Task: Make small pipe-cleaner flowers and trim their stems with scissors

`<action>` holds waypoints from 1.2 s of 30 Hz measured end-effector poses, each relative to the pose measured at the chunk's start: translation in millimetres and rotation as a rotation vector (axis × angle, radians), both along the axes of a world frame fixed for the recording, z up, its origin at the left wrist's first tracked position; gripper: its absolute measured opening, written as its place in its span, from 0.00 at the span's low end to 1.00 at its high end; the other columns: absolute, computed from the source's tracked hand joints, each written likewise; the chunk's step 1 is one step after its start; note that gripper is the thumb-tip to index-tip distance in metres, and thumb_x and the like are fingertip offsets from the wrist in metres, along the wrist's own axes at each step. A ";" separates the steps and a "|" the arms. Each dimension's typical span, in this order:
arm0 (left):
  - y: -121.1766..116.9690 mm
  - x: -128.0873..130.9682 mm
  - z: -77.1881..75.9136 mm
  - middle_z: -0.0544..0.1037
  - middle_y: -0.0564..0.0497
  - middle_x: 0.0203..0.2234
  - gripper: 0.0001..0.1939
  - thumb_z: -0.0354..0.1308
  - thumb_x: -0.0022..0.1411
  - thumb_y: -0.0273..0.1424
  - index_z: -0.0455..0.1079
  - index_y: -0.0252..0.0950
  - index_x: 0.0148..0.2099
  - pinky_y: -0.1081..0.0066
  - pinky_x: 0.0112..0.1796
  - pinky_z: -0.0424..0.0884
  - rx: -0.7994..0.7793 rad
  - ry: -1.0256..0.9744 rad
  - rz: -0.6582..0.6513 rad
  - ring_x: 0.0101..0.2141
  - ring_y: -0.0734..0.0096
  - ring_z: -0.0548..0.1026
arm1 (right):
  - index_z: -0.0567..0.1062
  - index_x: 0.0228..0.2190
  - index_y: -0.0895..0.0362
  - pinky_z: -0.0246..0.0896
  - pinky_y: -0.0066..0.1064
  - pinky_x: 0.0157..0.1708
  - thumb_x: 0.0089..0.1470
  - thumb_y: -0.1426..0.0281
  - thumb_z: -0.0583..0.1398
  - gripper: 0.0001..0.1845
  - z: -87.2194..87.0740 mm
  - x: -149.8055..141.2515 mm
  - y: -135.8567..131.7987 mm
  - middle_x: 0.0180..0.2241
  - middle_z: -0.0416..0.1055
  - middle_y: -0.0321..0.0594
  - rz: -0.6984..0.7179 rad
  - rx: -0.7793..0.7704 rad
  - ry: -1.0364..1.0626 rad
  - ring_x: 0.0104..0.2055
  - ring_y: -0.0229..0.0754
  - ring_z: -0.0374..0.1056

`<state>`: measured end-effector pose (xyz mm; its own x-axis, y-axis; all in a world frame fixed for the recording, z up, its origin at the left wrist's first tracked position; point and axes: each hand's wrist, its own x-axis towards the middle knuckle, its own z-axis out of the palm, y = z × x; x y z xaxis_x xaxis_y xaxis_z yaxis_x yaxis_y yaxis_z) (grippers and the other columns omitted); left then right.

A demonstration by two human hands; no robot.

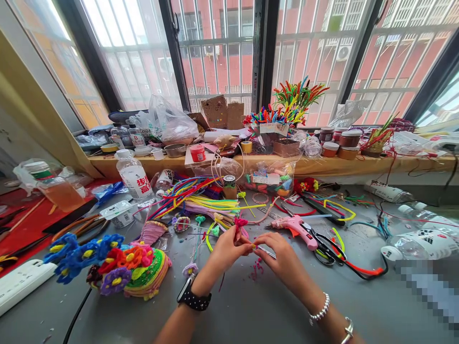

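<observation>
We see the smooth grey tabletop (247, 313) spread across the lower middle of the frame, giving the forearms room between them and on either side, while a tan-fronted window ledge (340, 166) bounds it across the middle. The space narrows at left centre, where a ribbed, rainbow-banded craft piece (148, 274) with fuzzy blue flowers (86, 253) stands near the left wrist, and at right centre, where a glossy pink glue gun (296, 229) and black-handled scissors (324, 248) lie beyond the right hand (278, 253). Clear plastic bottles (423, 243) line the right edge. At the frame's centre, our left hand (229, 246) is closed, pinching a small, fuzzy magenta piece (241, 222) that rises above its fingers. Our right hand is bent, its fingertips meeting the left's; a silvery strip (267, 251) shows beneath it, and we cannot tell what it grips. Pink fluff (257, 270) is scattered below, and soft, slender, many-coloured stems (193, 200) fan out behind.
</observation>
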<state>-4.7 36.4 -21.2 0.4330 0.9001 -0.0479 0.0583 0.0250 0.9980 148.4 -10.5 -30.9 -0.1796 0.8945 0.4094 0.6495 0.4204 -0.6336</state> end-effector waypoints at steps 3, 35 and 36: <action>-1.1 1.3 -0.1 0.73 0.55 0.19 0.21 0.61 0.41 0.30 0.47 0.38 0.22 0.72 0.25 0.66 0.002 0.007 -0.011 0.22 0.74 0.71 | 0.72 0.31 0.56 0.59 0.32 0.36 0.50 0.73 0.54 0.07 1.8 -2.3 -0.7 0.31 0.69 0.40 -0.012 0.024 -0.005 0.36 0.42 0.63; -9.5 4.7 15.0 0.68 0.58 0.23 0.20 0.63 0.39 0.31 0.53 0.35 0.27 0.72 0.25 0.69 -0.086 -0.126 -0.015 0.22 0.73 0.73 | 0.73 0.33 0.56 0.61 0.27 0.32 0.49 0.64 0.56 0.11 17.8 8.6 -3.3 0.30 0.69 0.38 0.196 -0.207 0.320 0.32 0.37 0.65; -9.3 4.5 14.6 0.68 0.58 0.23 0.20 0.63 0.39 0.32 0.53 0.35 0.27 0.71 0.25 0.69 -0.080 -0.125 -0.013 0.22 0.73 0.73 | 0.73 0.32 0.57 0.61 0.27 0.32 0.49 0.64 0.56 0.11 17.6 7.9 -3.6 0.29 0.69 0.38 0.183 -0.194 0.309 0.31 0.37 0.65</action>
